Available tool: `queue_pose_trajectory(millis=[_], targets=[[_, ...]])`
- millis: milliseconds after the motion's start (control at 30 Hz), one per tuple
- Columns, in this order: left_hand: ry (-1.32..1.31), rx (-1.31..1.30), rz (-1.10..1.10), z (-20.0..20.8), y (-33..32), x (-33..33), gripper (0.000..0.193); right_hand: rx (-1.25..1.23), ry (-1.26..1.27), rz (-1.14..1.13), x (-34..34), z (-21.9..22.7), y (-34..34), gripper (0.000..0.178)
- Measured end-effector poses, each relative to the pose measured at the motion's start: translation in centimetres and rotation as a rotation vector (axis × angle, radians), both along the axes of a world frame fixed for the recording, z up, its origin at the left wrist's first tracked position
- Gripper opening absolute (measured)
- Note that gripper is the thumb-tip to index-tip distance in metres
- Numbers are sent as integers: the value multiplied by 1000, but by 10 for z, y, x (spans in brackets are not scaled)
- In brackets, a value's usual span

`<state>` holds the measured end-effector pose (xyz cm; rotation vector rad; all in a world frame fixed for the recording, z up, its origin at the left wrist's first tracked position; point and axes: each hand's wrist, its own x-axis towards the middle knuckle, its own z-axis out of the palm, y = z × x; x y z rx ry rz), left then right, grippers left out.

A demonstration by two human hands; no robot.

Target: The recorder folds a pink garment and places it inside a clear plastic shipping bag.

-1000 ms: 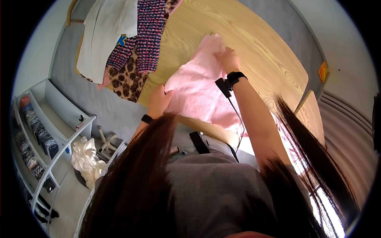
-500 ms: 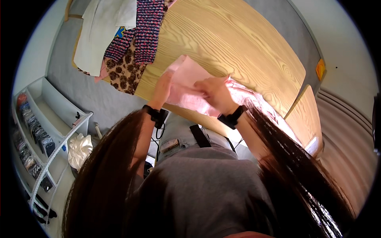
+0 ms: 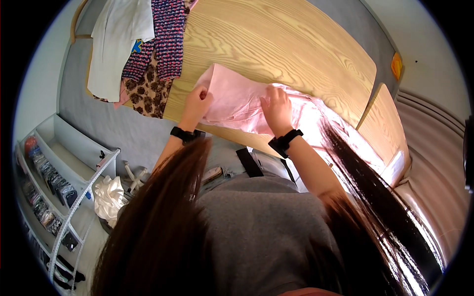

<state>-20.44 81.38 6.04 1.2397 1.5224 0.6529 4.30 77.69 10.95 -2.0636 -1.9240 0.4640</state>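
A long pink satiny garment (image 3: 237,96) lies along the near side of the wooden table (image 3: 256,44), running from the middle toward the right. Its left end stands up in a wide, smooth fold. My left hand (image 3: 198,102) is closed, its fingers curled at that left edge and pinching the cloth. Flat on top of the garment rests my right hand (image 3: 277,107), its thumb apart from the fingers. Wrinkles run through the pink cloth between both hands. What kind of garment it is, I cannot tell.
Several clothes hang over the table's left end: a white garment (image 3: 118,54), a navy and pink woven one (image 3: 168,39), and a brown patterned one (image 3: 150,91). A white shelf (image 3: 74,192) with packed items stands at lower left, near a shiny cream cloth (image 3: 109,197).
My left hand has gone from a flatter pose to a closed pinch at the garment's left edge. My right hand has shifted right and flattened. The pink cloth lies more spread out.
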Motion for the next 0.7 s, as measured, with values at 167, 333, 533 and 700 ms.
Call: queue_pose_trajectory(millis=[167, 333, 533, 700], targets=[[40, -1, -57, 30, 7, 10, 24, -274, 100, -402, 10, -13, -6, 46], [-305, -320, 17, 28, 0, 13, 21, -334, 772, -465, 29, -46, -17, 37], [-2, -144, -42, 1, -11, -3, 16, -296, 861, -528, 28, -44, -17, 32], [79, -213, -90, 1, -14, -2, 18, -323, 696, -437, 33, -39, -13, 34]])
